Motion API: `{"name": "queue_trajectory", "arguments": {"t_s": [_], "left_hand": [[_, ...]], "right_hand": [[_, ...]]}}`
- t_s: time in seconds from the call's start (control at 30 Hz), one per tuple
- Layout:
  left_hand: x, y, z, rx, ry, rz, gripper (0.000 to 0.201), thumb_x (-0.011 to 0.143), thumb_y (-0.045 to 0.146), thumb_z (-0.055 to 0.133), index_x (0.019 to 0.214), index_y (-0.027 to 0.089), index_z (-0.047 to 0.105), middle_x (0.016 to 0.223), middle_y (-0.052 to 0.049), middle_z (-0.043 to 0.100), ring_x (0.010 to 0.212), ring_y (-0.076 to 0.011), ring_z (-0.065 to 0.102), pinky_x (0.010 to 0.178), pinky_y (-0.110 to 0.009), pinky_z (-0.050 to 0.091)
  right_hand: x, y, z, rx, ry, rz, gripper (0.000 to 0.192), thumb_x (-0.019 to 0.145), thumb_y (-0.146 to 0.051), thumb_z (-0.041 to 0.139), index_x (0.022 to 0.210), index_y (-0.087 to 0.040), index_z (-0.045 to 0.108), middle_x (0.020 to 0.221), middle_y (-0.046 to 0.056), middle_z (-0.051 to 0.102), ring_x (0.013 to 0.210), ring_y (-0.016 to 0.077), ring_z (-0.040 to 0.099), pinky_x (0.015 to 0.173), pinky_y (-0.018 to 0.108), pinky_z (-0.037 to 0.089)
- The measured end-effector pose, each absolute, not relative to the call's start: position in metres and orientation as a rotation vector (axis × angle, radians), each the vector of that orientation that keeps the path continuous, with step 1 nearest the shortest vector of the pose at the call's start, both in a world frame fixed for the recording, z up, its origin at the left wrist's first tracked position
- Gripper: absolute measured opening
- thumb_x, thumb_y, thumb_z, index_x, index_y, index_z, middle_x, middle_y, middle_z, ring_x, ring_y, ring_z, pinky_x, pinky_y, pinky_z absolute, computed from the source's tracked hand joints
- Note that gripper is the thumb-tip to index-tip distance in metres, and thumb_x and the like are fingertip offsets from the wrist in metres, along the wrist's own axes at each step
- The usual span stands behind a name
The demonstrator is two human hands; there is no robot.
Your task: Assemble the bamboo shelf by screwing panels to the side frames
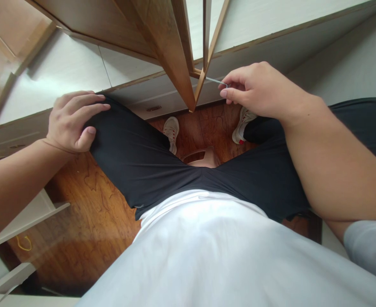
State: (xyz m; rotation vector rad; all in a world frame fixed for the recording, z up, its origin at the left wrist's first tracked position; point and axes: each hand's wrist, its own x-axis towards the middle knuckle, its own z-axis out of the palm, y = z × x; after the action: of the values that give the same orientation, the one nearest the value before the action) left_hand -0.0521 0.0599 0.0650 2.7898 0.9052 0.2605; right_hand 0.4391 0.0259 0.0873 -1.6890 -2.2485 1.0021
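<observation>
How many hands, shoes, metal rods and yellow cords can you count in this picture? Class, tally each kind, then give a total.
Hands: 2 (left hand, right hand)
Shoes: 2 (left shoe, right shoe)
Metal rod: 1
Yellow cord: 1
Total: 6

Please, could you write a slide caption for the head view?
Right hand pinches a thin bent metal rod at a wooden frame, left hand resting on dark trousers.
</observation>
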Motion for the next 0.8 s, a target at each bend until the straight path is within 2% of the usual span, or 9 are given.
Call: {"name": "queue_trajectory", "arguments": {"t_s": [0.2,0.4,0.8], "left_hand": [[-0.0506,0.0591,0.0663,2.770,0.980,0.221,0.081,0.098,0.071,0.016,0.140,0.018,0.060,0.146,-0.012,0.060,0.142,-0.0327,0.052,0.121,-0.051,0.040],[-0.0510,0.0588,0.0660,2.726,1.014,0.216,0.081,0.097,0.072,0.017,0.141,0.020,0.061,0.146,-0.013,0.060,0.142,-0.0347,0.052,0.121,-0.052,0.039],[-0.0523,0.0606,0.0645,2.760,0.906,0.296,0.074,0.101,0.066,0.022,0.142,0.018,0.060,0.147,-0.014,0.060,0.141,-0.0347,0.053,0.120,-0.053,0.040]], "right_hand": [[0.4391,0.0257,0.0866,-1.684,-2.251,1.002,0.022,0.098,-0.034,0.061,0.104,-0.022,0.078,0.087,0.004,0.078,0.075,0.0217,0.067,0.070,0.034,0.044],[0.4396,0.0266,0.0870,-1.658,-2.274,1.011,0.021,0.099,-0.033,0.058,0.093,-0.024,0.076,0.087,0.003,0.077,0.074,0.0216,0.066,0.070,0.034,0.044],[0.4389,0.0263,0.0883,-1.667,-2.272,1.009,0.023,0.100,-0.032,0.057,0.093,-0.022,0.076,0.083,0.003,0.075,0.070,0.0208,0.064,0.069,0.034,0.043]]}}
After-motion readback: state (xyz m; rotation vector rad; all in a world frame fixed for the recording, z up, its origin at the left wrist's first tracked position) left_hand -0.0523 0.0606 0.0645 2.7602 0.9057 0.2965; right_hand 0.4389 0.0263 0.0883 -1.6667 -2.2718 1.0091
